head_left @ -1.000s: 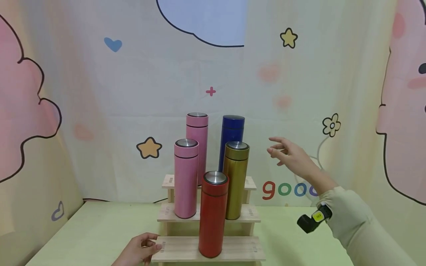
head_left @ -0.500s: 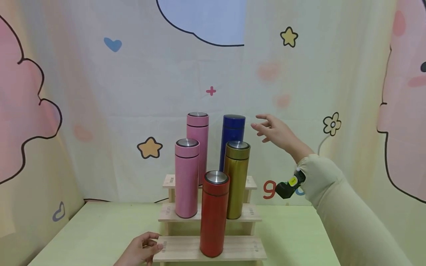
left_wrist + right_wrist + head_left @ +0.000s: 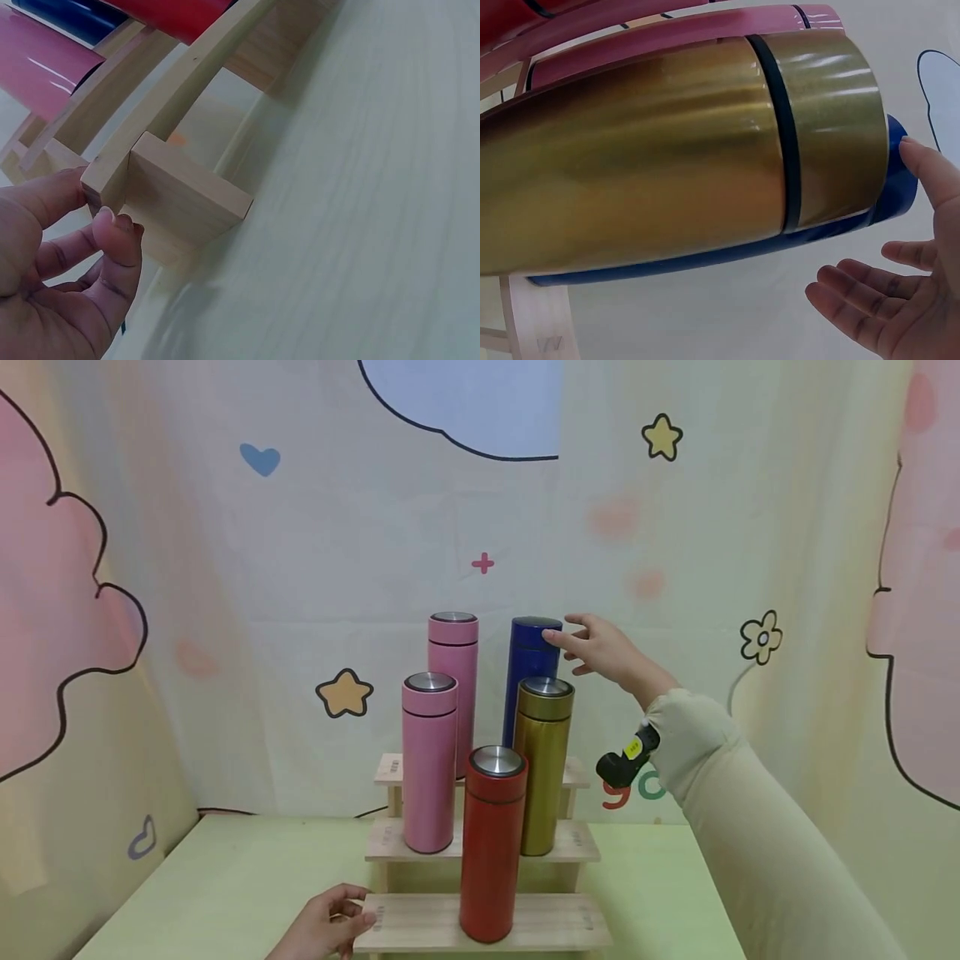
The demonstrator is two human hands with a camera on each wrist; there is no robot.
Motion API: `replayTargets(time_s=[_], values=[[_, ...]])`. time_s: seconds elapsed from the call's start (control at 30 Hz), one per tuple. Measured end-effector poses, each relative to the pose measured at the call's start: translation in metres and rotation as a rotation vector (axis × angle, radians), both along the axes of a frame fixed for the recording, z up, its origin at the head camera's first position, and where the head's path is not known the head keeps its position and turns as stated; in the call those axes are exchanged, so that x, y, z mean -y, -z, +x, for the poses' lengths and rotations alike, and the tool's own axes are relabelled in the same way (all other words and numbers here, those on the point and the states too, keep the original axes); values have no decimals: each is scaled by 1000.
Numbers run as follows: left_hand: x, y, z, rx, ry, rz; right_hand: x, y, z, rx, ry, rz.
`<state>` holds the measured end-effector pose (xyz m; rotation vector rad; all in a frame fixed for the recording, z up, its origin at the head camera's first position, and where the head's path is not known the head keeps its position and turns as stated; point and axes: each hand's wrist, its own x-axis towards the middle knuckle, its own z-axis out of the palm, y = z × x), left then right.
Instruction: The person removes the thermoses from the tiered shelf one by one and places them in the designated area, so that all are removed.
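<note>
A blue thermos flask [image 3: 531, 672] stands at the back right of a wooden step stand [image 3: 420, 920]. My right hand [image 3: 609, 653] is at its cap, fingers spread and fairly straight, with the thumb [image 3: 922, 166] over the near side of the cap; whether it touches I cannot tell. A gold thermos flask [image 3: 543, 777] in front hides the blue one's lower part. My left hand [image 3: 324, 922] pinches the left end of the lowest step between thumb and fingers, at a corner of the plank [image 3: 135, 150] in the left wrist view.
Two pink thermos flasks [image 3: 430, 777] stand on the left of the upper steps. A red thermos flask [image 3: 492, 852] stands on the lowest step. The stand is on a pale green table [image 3: 247, 877], with a printed cloth [image 3: 337, 543] behind.
My right hand has moved left and up from beside the stand to the blue flask's cap. The left hand keeps its place at the lowest step. The view has shifted slightly.
</note>
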<state>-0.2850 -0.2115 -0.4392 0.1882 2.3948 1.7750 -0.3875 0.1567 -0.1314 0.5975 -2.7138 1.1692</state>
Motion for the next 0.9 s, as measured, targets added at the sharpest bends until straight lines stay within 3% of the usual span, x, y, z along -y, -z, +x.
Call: replayTargets(time_s=[0.17,0.3,0.6,0.9], values=[[2,0,0,-23,41,42,8,-2,1,6,-42,-6],[1,0,1,-26,31,49,13,1,-2,5,-55,-2],[2,3,-2,-26,-4,15,16,6,-6,-12,-6,-15],[1,6,-5,-6,-36,11,14,5,-4,-79,46,36]])
